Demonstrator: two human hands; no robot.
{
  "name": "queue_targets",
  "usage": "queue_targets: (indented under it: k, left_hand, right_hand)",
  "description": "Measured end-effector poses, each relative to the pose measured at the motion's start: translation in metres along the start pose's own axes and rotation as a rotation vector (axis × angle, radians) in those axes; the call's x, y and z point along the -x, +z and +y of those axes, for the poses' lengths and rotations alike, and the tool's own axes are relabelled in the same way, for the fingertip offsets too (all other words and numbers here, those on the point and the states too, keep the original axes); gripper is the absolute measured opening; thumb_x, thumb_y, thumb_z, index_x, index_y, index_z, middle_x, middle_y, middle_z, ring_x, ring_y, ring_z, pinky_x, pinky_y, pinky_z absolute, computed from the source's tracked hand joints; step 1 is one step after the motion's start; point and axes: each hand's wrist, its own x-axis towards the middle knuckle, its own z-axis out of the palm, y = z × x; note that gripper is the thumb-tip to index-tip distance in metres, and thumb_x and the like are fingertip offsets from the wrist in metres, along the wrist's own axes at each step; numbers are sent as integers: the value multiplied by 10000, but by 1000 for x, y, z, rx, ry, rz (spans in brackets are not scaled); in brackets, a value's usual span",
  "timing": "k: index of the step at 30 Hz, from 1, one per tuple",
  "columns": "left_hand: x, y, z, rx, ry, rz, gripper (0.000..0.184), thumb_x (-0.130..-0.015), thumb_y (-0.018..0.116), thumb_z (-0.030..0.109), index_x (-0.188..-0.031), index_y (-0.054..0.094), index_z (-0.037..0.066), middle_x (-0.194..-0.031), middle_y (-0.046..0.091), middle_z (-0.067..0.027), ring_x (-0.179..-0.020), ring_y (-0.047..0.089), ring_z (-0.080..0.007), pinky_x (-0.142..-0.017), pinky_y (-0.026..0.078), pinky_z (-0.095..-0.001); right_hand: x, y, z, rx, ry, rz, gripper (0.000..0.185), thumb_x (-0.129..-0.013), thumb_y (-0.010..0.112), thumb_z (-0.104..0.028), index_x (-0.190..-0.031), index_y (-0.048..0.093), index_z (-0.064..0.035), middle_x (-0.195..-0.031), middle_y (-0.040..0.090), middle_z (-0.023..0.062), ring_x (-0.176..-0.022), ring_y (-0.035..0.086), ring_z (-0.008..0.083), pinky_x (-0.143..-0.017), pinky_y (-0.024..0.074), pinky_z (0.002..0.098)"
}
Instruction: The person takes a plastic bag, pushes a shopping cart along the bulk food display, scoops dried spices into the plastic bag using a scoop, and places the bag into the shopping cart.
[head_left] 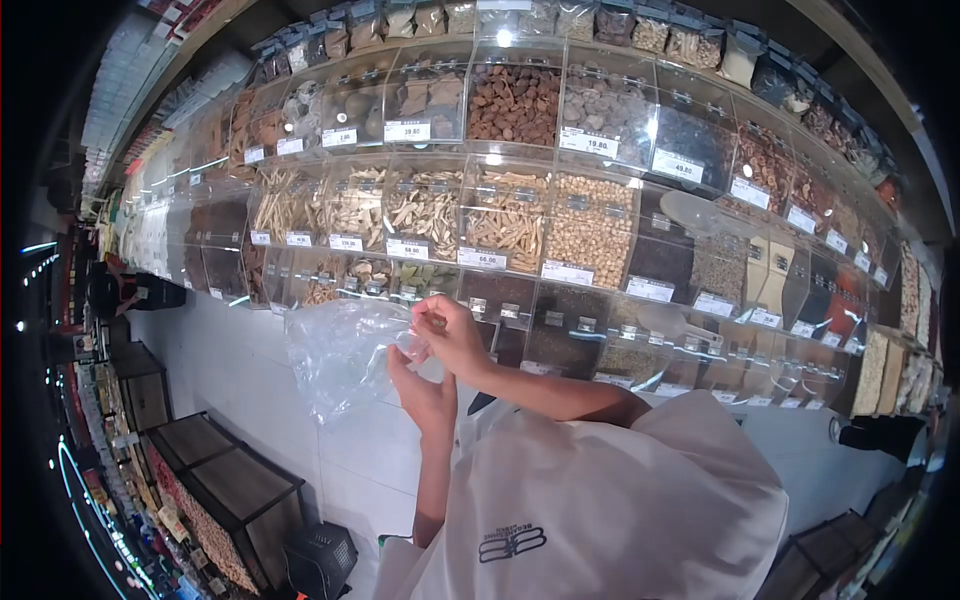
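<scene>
A clear plastic bag (345,350) hangs crumpled to the left of both hands, in front of the lower bins. My right hand (450,332) pinches the bag's gathered edge from above. Just below it, my left hand (425,392) has its fingers closed on the same edge, and the two hands nearly touch. Whatever the bag may hold near my fingers cannot be made out.
Clear-lidded bins (590,215) of dried goods rise in rows ahead, with price labels. Scoops (690,210) lie on bins at the right. Black-framed crates (225,480) and a black box (320,558) stand lower left. A person (150,293) is at the far left.
</scene>
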Motion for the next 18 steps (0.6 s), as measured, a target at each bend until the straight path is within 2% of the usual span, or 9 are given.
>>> queue_targets:
  k: [2,4,7,9,10,13,14,17,18]
  left_hand:
    - [-31,-7,-18,137,-210,-157,833,-770,795,210,-1397,316,-60,-1266,481,-234,-1154,512,-352,-935,444,-433]
    - [-56,-5,-24,227,-261,-235,789,-782,784,206,-1372,337,-67,-1273,479,-237,-1173,501,-362,-964,426,-439]
    - [-73,2,-4,182,19,-146,709,-788,778,197,-1327,395,-60,-1272,482,-232,-1185,489,-371,-989,402,-455]
    - [-70,15,39,35,384,15,667,-779,792,191,-1292,443,-53,-1254,491,-221,-1168,497,-360,-988,400,-466]
    - [-73,24,50,32,387,35,613,-774,773,148,-1271,469,-45,-1250,502,-222,-1179,484,-395,-1019,365,-479]
    - [-92,59,49,-53,391,-22,561,-767,750,104,-1245,491,-35,-1227,525,-225,-1153,500,-419,-982,399,-471]
    - [-101,69,40,-2,404,-82,377,-805,681,65,-1159,574,-9,-1104,599,-211,-1046,571,-406,-893,457,-441]
    - [-108,94,22,-43,389,-184,211,-847,629,67,-1050,643,13,-978,649,-195,-893,634,-378,-777,498,-419]
    - [-107,90,29,-14,435,-187,158,-855,630,99,-994,676,42,-864,667,-189,-778,653,-371,-692,509,-420]
  right_hand:
    - [-2,-8,-9,-38,18,-11,162,-953,572,-65,-1077,571,41,-931,641,88,-830,683,159,-640,575,273]
    - [-11,-24,-27,-93,76,-11,167,-954,576,-67,-1079,569,43,-937,637,89,-832,681,171,-644,582,281]
    - [-17,-46,-42,-262,108,-19,186,-964,576,-85,-1101,558,40,-944,619,99,-839,682,206,-680,591,306]
    - [-15,-54,-57,-362,84,0,188,-977,567,-101,-1116,554,24,-965,611,107,-879,685,231,-724,595,329]
    - [-17,-58,-59,-394,57,37,179,-976,559,-86,-1113,554,28,-959,615,117,-900,687,238,-731,595,331]
    - [-24,-81,-44,-230,74,113,186,-970,554,-68,-1124,554,35,-983,618,131,-913,686,241,-747,594,337]
    - [-28,-92,-28,-116,75,125,220,-953,558,-42,-1155,542,44,-1026,619,144,-915,686,236,-760,591,335]
    - [-35,-123,-14,-47,156,149,285,-931,574,-27,-1200,519,51,-1072,614,156,-926,681,227,-770,587,328]
    - [-39,-135,-9,45,82,189,352,-900,602,-8,-1235,513,53,-1088,628,145,-936,677,218,-750,582,309]
